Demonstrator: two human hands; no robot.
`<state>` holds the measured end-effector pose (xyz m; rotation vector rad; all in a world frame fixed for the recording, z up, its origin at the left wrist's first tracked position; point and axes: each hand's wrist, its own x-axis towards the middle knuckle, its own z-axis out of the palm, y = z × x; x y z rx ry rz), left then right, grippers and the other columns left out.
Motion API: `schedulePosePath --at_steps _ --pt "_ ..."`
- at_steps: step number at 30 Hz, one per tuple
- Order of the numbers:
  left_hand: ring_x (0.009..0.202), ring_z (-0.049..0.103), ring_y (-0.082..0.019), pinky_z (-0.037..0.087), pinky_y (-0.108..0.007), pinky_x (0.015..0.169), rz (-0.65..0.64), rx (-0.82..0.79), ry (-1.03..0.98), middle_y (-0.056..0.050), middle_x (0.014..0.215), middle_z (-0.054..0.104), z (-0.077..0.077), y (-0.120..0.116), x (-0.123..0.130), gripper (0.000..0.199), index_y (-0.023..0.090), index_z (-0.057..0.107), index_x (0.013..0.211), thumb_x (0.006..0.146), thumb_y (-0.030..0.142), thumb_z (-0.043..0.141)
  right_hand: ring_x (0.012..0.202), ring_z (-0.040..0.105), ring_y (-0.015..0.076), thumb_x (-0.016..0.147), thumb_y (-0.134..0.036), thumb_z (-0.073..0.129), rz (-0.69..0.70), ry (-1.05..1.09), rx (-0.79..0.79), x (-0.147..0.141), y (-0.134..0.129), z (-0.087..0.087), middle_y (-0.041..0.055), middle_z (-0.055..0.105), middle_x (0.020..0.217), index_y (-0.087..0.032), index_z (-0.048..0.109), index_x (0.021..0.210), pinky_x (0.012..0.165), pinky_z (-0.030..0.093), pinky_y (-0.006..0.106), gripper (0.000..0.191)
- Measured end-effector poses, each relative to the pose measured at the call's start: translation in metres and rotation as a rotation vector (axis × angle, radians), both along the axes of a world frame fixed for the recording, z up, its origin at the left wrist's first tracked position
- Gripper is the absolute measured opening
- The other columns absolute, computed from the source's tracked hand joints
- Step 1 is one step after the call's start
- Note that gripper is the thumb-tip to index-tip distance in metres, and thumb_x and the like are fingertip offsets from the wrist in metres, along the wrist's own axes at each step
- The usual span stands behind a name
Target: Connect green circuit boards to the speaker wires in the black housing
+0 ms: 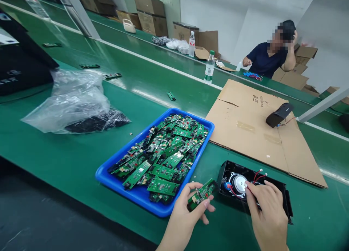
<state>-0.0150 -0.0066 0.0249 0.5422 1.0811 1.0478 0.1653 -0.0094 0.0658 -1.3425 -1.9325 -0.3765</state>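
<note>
Your left hand (188,211) pinches a green circuit board (202,194) beside the blue tray (109,172); your right hand (265,211) grips, it seems, the red wires (257,176) in the black speaker housing (285,198). A tug could snap those leads.

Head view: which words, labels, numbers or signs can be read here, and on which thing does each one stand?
Flattened cardboard sheet: two hand-written characters, perhaps "正反", with a printed line beside them too small to read.
Water bottle: label too blurred to read.
Second bottle: red label, unreadable.
Circuit board in the left hand: markings too small.
Black box at far left: pale print, blurred.
</note>
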Motion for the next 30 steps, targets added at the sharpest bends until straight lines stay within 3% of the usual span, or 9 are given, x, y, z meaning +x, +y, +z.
schedulePosePath --at_steps 3,6,12,19,25,30 --pt "0.061 0.060 -0.013 0.048 -0.021 0.048 0.013 -0.002 -0.209 -0.007 0.087 0.072 -0.002 0.000 0.004 0.051 0.019 0.062 0.111 0.068 0.040 0.080 0.070 0.057 0.0135 0.093 -0.014 0.048 0.115 0.092 -0.170 0.000 0.001 0.006 0.0016 0.062 0.078 -0.018 0.061 0.094 0.068 0.046 0.028 0.014" --pt "0.070 0.060 -0.014 0.050 -0.022 0.058 0.055 0.005 -0.373 -0.007 0.090 0.072 0.001 -0.002 0.008 0.040 0.022 0.071 0.107 0.073 0.043 0.075 0.069 0.054 0.0130 0.090 -0.012 0.051 0.254 0.139 -0.305 -0.008 -0.002 0.005 0.0003 0.059 0.074 -0.019 0.061 0.089 0.060 0.043 0.026 0.013" --pt "0.084 0.066 -0.021 0.055 -0.029 0.078 0.016 -0.011 -0.367 -0.008 0.094 0.074 0.011 -0.010 0.011 0.034 0.024 0.076 0.097 0.067 0.039 0.081 0.062 0.043 0.0137 0.089 -0.011 0.054 0.138 0.031 -0.022 -0.034 -0.004 -0.006 0.0000 0.057 0.062 -0.015 0.062 0.079 0.067 0.032 0.034 0.014" --pt "0.093 0.068 -0.030 0.057 -0.036 0.082 0.012 -0.024 -0.358 -0.011 0.097 0.075 0.017 -0.014 0.012 0.034 0.024 0.076 0.094 0.063 0.038 0.083 0.064 0.043 0.0147 0.091 -0.009 0.051 0.170 -0.028 0.024 -0.037 -0.001 -0.003 0.0013 0.060 0.062 -0.012 0.063 0.082 0.069 0.031 0.036 0.015" --pt "0.092 0.069 -0.028 0.061 -0.025 0.073 0.042 0.046 -0.239 -0.006 0.097 0.075 0.018 -0.015 0.016 0.033 0.028 0.077 0.088 0.060 0.045 0.084 0.063 0.042 0.0142 0.093 -0.011 0.050 0.173 -0.049 0.053 -0.034 -0.002 -0.003 0.0013 0.059 0.062 -0.013 0.063 0.081 0.071 0.033 0.035 0.018" --pt "0.089 0.070 -0.023 0.060 -0.019 0.070 0.050 0.244 -0.108 -0.002 0.095 0.076 0.024 -0.021 0.015 0.022 0.033 0.077 0.084 0.065 0.044 0.080 0.065 0.045 0.0140 0.093 -0.014 0.051 0.148 0.052 0.074 -0.034 -0.006 -0.008 0.0009 0.060 0.063 -0.015 0.064 0.079 0.079 0.034 0.039 0.019"
